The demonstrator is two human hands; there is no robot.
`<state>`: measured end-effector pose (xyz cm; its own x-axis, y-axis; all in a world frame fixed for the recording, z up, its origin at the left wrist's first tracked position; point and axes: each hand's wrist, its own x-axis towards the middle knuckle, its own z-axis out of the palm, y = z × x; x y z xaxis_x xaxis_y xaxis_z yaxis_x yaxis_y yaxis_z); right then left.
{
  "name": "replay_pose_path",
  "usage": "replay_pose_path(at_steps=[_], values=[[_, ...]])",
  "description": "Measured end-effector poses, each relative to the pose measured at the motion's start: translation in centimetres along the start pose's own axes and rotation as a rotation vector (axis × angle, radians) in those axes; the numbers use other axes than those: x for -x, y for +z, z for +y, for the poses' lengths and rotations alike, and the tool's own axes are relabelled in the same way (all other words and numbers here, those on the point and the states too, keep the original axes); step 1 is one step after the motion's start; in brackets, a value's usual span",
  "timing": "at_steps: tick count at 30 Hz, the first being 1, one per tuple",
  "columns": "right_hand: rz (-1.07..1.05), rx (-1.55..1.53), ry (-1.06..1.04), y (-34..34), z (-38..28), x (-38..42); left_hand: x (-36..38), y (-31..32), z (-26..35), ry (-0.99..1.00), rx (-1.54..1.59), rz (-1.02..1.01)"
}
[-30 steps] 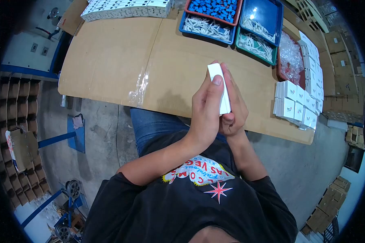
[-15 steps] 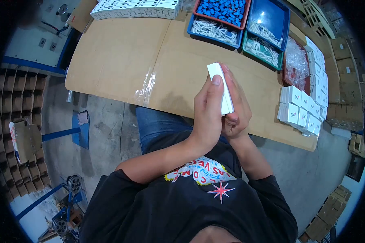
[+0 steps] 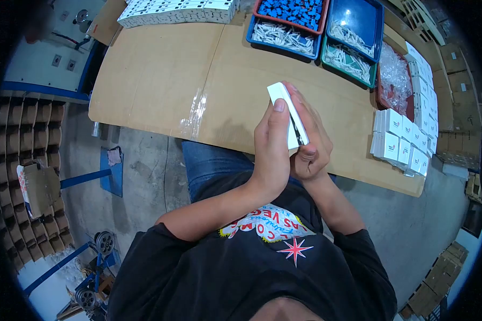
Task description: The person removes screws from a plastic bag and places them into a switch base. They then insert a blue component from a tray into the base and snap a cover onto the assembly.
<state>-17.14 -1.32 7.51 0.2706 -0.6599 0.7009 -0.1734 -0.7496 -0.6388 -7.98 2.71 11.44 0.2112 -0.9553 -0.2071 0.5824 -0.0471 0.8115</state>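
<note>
A slim white box (image 3: 280, 92) stands upright between my two hands, over the near edge of the cardboard-covered table. My left hand (image 3: 273, 144) presses against its left side, thumb pointing up along the box. Against the right side lies my right hand (image 3: 313, 136), its fingers stretched up behind the box and its thumb bent near the lower end. A narrow dark gap shows along the box between two white parts. What lies inside that gap cannot be made out.
A cardboard sheet (image 3: 160, 80) covers the table. Trays of blue pieces (image 3: 292, 12) and white stick-like pieces (image 3: 284, 37) stand at the back. Stacked small white boxes (image 3: 399, 142) line the right edge, near a tray of clear plastic bags (image 3: 395, 80). More white boxes (image 3: 179, 12) sit far left.
The dark gap along the white box has opened; before, its two white parts were close together. Both hands stay almost in place around it. The view has shifted slightly.
</note>
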Motion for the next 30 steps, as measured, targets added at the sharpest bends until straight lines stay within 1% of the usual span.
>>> replay_pose_path(at_steps=[1, 3, 4, 5, 6, 7, 8, 9, 10, 11, 12, 13, 15, 16, 20, 22, 23, 25, 26, 27, 29, 30], values=[[0.000, -0.001, 0.003, -0.1, 0.0, 0.1, 0.0, -0.2, -0.3, 0.015, 0.004, -0.008], [-0.082, -0.031, 0.038, -0.4, 0.0, -0.1, -0.5, -0.6, -0.4, 0.015, 0.017, -0.020], [-0.080, -0.030, 0.035, -0.9, 0.2, -0.1, -0.7, -0.7, -0.3, 0.017, 0.031, -0.035], [-0.127, -0.117, 0.072, -1.5, 0.4, -0.2, -0.8, -0.8, -0.1, 0.021, 0.031, -0.039], [-0.176, -0.205, 0.107, -1.9, 0.4, -0.5, -0.8, -1.0, 0.2, 0.075, -0.039, -0.089], [-0.176, -0.204, 0.101, -1.8, 0.1, -0.8, -0.8, -1.3, 0.5, 0.129, -0.109, -0.136], [-0.101, -0.303, 0.228, -1.7, -0.7, -1.1, -0.9, -2.2, 0.4, 0.089, -0.220, -0.227], [-0.023, -0.401, 0.355, -1.5, -1.3, -1.2, -0.9, -2.5, 0.0, 0.092, -0.221, -0.233], [-0.018, -0.396, 0.351, -1.3, -1.8, -1.1, -0.9, -2.7, -0.4, 0.180, -0.277, -0.250], [-0.014, -0.440, 0.438, -1.2, -2.2, -1.0, -0.8, -2.9, -0.7, 0.268, -0.332, -0.269], [-0.008, -0.484, 0.523, -1.1, -2.5, -1.0, -0.7, -3.0, -0.9, 0.312, -0.363, -0.292], [-0.002, -0.480, 0.518, -0.9, -2.6, -0.9, -0.8, -3.1, -1.1, 0.315, -0.363, -0.300], [-0.008, -0.490, 0.519, -0.6, -2.6, -0.5, -0.9, -3.2, -1.5, 0.423, -0.411, -0.345], [0.016, -0.464, 0.505, -0.5, -2.7, -0.5, -0.9, -3.2, -1.7, 0.363, -0.326, -0.373], [0.016, -0.448, 0.499, -1.0, -2.5, -0.3, -0.8, -3.2, -1.7, 0.329, -0.362, -0.406], [0.005, -0.594, 0.637, -1.3, -3.0, -0.9, -0.8, -3.3, -1.6, 0.359, -0.397, -0.421], [0.007, -0.583, 0.633, -1.6, -3.2, -1.1, -1.0, -3.7, -1.7, 0.362, -0.388, -0.429], [-0.061, -0.743, 0.739, -2.2, -3.6, -1.5, -1.3, -4.6, -1.7, 0.472, -0.651, -0.435], [-0.075, -0.739, 0.699, -2.0, -3.5, -1.4, -1.2, -4.9, -1.5, 0.552, -0.749, -0.448], [-0.078, -0.730, 0.698, -1.7, -3.5, -1.2, -1.1, -5.0, -1.7, 0.555, -0.740, -0.449], [-0.085, -0.466, 0.560, -1.1, -3.6, -0.9, -1.1, -5.3, -2.2, 0.552, -0.627, -0.417], [-0.107, -0.432, 0.540, -1.0, -4.0, -1.0, -0.9, -4.9, -1.4, 0.567, -0.647, -0.407]])
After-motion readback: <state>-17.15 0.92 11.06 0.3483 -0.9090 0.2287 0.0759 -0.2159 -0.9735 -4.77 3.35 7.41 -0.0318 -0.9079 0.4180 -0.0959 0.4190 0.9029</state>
